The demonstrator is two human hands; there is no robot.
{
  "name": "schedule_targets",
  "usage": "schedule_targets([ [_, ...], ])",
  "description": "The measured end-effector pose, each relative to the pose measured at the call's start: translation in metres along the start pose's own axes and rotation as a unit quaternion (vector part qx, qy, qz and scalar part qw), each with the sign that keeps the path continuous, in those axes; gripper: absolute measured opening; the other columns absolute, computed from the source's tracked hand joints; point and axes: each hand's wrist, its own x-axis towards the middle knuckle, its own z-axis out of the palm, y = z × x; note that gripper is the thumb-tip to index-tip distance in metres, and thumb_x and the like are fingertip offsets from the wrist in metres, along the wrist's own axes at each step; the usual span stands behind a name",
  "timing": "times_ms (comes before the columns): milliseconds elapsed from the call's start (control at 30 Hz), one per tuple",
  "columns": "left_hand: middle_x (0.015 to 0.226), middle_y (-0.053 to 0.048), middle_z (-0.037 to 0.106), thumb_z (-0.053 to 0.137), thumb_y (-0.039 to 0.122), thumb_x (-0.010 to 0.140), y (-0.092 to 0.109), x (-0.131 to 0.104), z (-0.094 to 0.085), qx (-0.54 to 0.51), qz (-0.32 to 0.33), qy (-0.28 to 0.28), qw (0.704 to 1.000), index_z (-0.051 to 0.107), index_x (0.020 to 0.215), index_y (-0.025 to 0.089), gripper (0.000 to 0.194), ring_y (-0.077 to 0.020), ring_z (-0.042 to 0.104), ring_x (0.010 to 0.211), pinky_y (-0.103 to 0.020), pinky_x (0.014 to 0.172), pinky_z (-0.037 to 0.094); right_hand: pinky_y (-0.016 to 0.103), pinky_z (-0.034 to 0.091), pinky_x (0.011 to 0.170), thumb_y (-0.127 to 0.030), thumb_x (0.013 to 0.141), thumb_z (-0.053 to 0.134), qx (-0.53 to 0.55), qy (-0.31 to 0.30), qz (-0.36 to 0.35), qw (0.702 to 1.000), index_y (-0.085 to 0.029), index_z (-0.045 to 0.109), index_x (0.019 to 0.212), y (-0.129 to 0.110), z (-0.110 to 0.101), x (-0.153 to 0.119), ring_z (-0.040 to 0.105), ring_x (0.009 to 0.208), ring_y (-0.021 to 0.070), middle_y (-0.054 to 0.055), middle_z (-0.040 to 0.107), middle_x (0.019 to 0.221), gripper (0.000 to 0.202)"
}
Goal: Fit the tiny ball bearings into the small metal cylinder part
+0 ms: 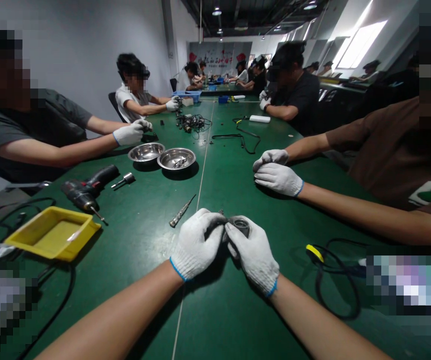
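Both my hands wear white knitted gloves with blue cuffs and meet over the green table. My right hand is closed around a dark round part with a ring-shaped opening facing up. My left hand is closed at the left side of that part, its fingertips pinching something dark that I cannot make out. A pointed metal bit lies on the table beyond my left hand.
A yellow tray, a power drill and a metal socket lie left. Two steel bowls stand ahead, one holding small metal pieces. A co-worker's gloved hands rest at right, near a looped black cable.
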Motion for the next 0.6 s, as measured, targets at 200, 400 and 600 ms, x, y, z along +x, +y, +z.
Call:
schedule_targets([
  [200, 0.089, -0.004, 0.074, 0.062, 0.016, 0.094, -0.0012, 0.0010, 0.0008, 0.003, -0.026, 0.004, 1.000, 0.075, 0.098, 0.020, 0.015, -0.0179, 0.071, 0.084, -0.030, 0.080, 0.058, 0.024, 0.039, 0.042, -0.052, 0.066, 0.089, 0.001, 0.014, 0.002, 1.000, -0.020, 0.064, 0.071, 0.0000, -0.0007, 0.0003, 0.047, 0.046, 0.0110, -0.003, 0.060, 0.057, 0.041],
  [400, 0.088, -0.003, 0.073, 0.062, 0.017, 0.095, -0.0031, 0.0016, 0.0011, -0.003, -0.029, -0.010, 1.000, 0.075, 0.095, 0.020, 0.013, -0.0175, 0.071, 0.082, -0.030, 0.080, 0.058, 0.023, 0.034, 0.040, -0.053, 0.068, 0.087, 0.009, 0.011, 0.007, 1.000, -0.020, 0.062, 0.071, 0.0016, -0.0004, 0.0009, 0.042, 0.043, 0.0095, -0.005, 0.056, 0.054, 0.041],
  [600, 0.091, -0.004, 0.073, 0.060, 0.019, 0.099, -0.0022, 0.0013, -0.0010, -0.005, -0.012, -0.025, 1.000, 0.075, 0.100, 0.020, 0.015, -0.0182, 0.071, 0.084, -0.030, 0.082, 0.058, 0.023, 0.033, 0.039, -0.051, 0.070, 0.087, 0.016, 0.004, 0.003, 1.000, -0.021, 0.060, 0.069, 0.0031, -0.0012, 0.0002, 0.041, 0.041, 0.0087, -0.006, 0.054, 0.052, 0.040],
])
